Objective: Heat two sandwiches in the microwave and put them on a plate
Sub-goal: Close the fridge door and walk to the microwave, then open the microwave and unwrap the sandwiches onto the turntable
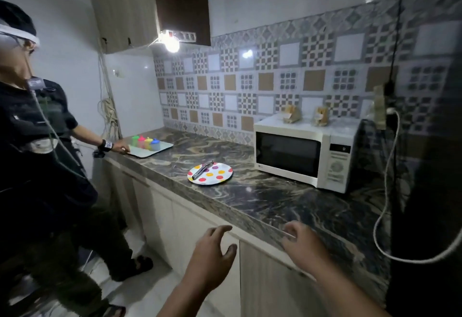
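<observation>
Presently both hands, left hand [212,254] and right hand [303,244], hover empty, grip apart, before the bench [275,204]. Two wrapped sandwiches [291,114] sit atop the shut microwave [303,153]; tongs [203,169] lie on the plate [220,175]. A second person [45,141] stands left, touching a tray [147,150].

Two sandwiches [292,114], one plate [210,174], one microwave [305,152]

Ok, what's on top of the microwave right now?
Two bagged items stand on top of the white microwave, likely the sandwiches; the wrapping hides their contents. The door is shut, and nothing shows through its dark window.
</observation>
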